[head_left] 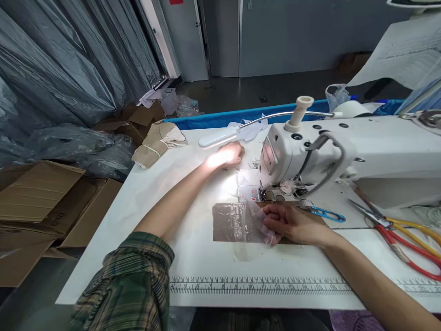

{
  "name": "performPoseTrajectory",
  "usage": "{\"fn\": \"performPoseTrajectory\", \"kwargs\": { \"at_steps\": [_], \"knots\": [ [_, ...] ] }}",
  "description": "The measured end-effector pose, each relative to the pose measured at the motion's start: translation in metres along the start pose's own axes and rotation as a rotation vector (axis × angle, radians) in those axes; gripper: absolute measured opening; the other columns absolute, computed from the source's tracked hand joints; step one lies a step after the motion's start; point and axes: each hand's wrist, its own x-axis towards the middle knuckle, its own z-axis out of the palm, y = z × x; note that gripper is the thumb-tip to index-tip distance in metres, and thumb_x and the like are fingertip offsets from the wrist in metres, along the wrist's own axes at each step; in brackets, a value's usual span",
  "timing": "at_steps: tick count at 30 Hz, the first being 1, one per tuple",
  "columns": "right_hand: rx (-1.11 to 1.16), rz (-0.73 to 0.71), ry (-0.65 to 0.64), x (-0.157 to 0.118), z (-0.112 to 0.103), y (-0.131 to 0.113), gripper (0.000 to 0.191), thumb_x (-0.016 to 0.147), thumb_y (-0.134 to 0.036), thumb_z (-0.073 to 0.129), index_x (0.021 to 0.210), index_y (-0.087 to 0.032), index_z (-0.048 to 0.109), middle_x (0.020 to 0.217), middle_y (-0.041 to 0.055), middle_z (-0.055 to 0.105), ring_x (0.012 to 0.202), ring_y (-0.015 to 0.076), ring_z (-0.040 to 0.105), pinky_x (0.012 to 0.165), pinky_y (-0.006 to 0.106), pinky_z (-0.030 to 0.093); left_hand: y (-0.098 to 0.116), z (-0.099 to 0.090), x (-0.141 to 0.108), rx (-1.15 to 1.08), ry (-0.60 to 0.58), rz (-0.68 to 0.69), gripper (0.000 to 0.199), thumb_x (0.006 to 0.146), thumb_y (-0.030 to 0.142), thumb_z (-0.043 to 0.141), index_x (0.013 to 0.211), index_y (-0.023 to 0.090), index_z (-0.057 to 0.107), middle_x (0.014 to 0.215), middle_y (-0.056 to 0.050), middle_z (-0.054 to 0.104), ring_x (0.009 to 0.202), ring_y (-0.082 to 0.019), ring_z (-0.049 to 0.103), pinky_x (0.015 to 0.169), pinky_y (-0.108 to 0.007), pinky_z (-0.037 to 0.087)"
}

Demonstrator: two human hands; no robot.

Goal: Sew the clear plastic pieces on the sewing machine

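Brown card strip [227, 225], shiny at its left end, flat on the tabletop [186, 207] between the sewing machine [310, 147] and the ruler markings [255, 286] along the front edge. See-through sheet [257, 221] lies over the strip's middle, rumpled. Right hand [288, 223] over the strip, thumb and fingers pressed together, pinching the sheet's right side. Left hand [231, 155] reaches toward the far edge, left of the machine, fingers curled under; glare on its back, cannot tell whether they grip anything. White lamp [218, 138] just beyond that hand, light falling on it. Blue tool [327, 214] just beyond the strip's right end. Toward the right edge: scissors with yellow handles [409, 225] and scissors with red handles [406, 250], overlapping. Wrapped brown bundle [155, 145] at the far left corner. Open cardboard box [44, 197] off the left edge, below tabletop level
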Motion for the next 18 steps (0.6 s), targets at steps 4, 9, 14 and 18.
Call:
{"fn": "performPoseTrajectory", "kwargs": {
  "at_steps": [4, 9, 14, 18],
  "knots": [
    [0.040, 0.043, 0.024, 0.000, 0.003, -0.002, 0.036, 0.088, -0.056, 0.065, 0.105, -0.024, 0.062, 0.084, -0.0003, 0.066, 0.077, 0.0172, 0.071, 0.073, 0.034, 0.061, -0.042, -0.009, -0.010, -0.089, 0.118, -0.096, 0.041, 0.089, 0.014, 0.037, 0.121, 0.016, 0.063, 0.130, -0.011, 0.063, 0.119, -0.024, 0.060, 0.103, -0.036, 0.049],
    [0.057, 0.096, 0.018, 0.000, 0.004, -0.008, 0.039, 0.085, -0.060, 0.067, 0.099, -0.024, 0.061, 0.085, -0.0001, 0.066, 0.075, 0.0167, 0.070, 0.071, 0.034, 0.060, -0.054, -0.005, -0.010, -0.195, 0.143, -0.148, 0.041, 0.092, 0.024, 0.038, 0.124, 0.016, 0.061, 0.122, -0.012, 0.065, 0.109, -0.026, 0.062, 0.095, -0.037, 0.052],
    [0.064, 0.111, 0.013, 0.001, 0.005, -0.013, 0.043, 0.083, -0.062, 0.067, 0.101, -0.024, 0.060, 0.085, 0.0001, 0.068, 0.075, 0.0175, 0.071, 0.069, 0.034, 0.058, -0.048, 0.007, 0.024, -0.223, -0.006, 0.011, 0.042, 0.081, 0.015, 0.045, 0.115, 0.019, 0.068, 0.126, -0.007, 0.065, 0.116, -0.023, 0.060, 0.104, -0.033, 0.045],
    [0.075, 0.106, 0.021, 0.000, 0.004, -0.013, 0.043, 0.084, -0.061, 0.068, 0.102, -0.023, 0.059, 0.084, 0.0000, 0.069, 0.075, 0.0169, 0.071, 0.067, 0.031, 0.058, -0.047, 0.006, 0.057, -0.092, -0.041, 0.164, 0.075, 0.071, 0.008, 0.048, 0.145, 0.022, 0.048, 0.153, -0.005, 0.044, 0.145, -0.027, 0.036, 0.120, -0.040, 0.030]
  ]
}}
